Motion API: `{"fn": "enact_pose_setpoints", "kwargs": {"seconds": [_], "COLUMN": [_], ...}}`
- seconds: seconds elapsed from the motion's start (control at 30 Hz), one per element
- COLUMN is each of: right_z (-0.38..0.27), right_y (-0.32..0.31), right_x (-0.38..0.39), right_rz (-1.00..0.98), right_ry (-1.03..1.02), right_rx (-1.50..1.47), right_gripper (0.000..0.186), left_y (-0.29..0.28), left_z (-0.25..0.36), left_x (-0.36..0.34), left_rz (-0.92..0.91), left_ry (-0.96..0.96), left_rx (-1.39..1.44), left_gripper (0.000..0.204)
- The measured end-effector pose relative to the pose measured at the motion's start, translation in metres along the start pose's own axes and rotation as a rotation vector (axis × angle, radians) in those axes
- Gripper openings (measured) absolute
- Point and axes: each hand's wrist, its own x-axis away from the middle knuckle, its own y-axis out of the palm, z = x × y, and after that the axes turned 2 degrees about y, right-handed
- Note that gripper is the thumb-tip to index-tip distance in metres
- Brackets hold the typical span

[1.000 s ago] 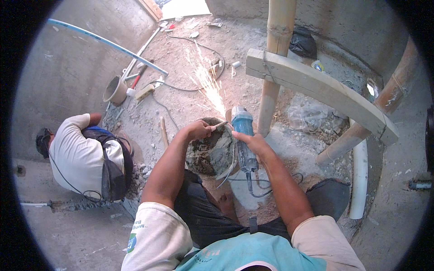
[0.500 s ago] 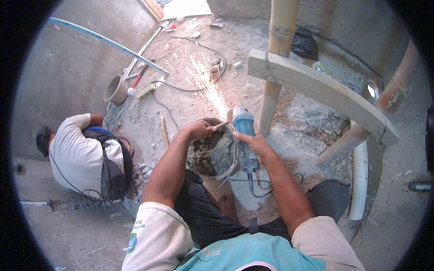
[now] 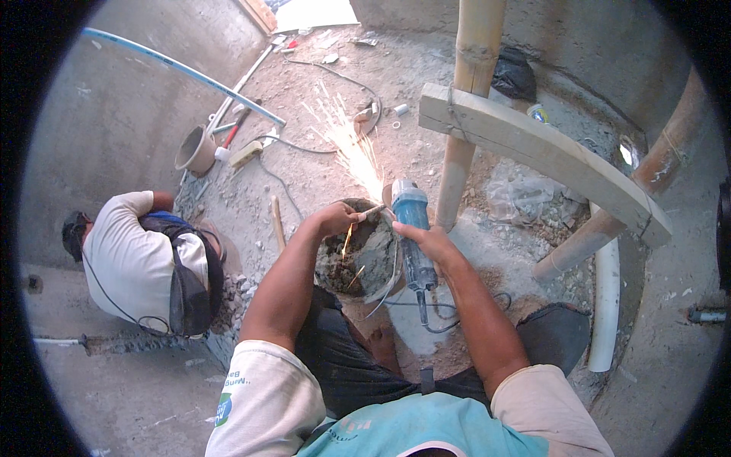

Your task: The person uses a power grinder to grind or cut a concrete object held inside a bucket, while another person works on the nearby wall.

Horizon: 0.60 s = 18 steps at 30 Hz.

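My right hand point(image 3: 426, 242) grips a blue angle grinder point(image 3: 410, 204), whose disc, partly hidden, meets a short thin rod point(image 3: 371, 209) pinched in my left hand point(image 3: 337, 220). Bright sparks point(image 3: 346, 141) spray up and away from the contact across the floor. Beneath both hands sits a round bucket point(image 3: 358, 278) holding lumpy grey mortar. The grinder's cord loops on the ground beside it.
A co-worker point(image 3: 145, 266) crouches at left. Bamboo poles point(image 3: 461, 179) and a tied timber point(image 3: 533, 145) stand at right, near a white pipe point(image 3: 607, 305). A pail point(image 3: 194, 152), pipes and cables lie on the rubble-strewn floor point(image 3: 304, 183).
The spark spray has shifted shape, with orange streaks now also falling over the bucket below my left hand. My hands and the grinder have hardly moved.
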Motion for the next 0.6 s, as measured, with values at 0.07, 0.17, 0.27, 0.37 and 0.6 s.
{"fn": "enact_pose_setpoints", "kwargs": {"seconds": [0.07, 0.17, 0.27, 0.37, 0.6], "right_z": [0.005, 0.007, 0.009, 0.007, 0.012], "right_y": [-0.001, 0.002, -0.003, -0.001, -0.001], "right_x": [-0.005, -0.011, -0.012, -0.008, -0.013], "right_rz": [0.001, -0.022, -0.034, -0.027, -0.006], "right_ry": [-0.011, 0.001, 0.041, -0.004, 0.002], "right_rx": [-0.014, -0.041, -0.024, 0.004, -0.023], "right_gripper": [0.060, 0.087, 0.090, 0.090, 0.079], "left_y": [0.001, -0.001, 0.002, 0.002, 0.002], "left_z": [-0.001, -0.015, -0.003, 0.003, -0.001], "left_x": [-0.003, -0.010, -0.004, 0.002, -0.001], "left_rz": [-0.012, -0.001, 0.016, 0.021, 0.024], "left_ry": [0.013, 0.021, 0.005, 0.001, 0.024], "left_rx": [-0.003, -0.021, -0.045, -0.040, -0.039], "left_gripper": [0.050, 0.051, 0.051, 0.051, 0.049]}}
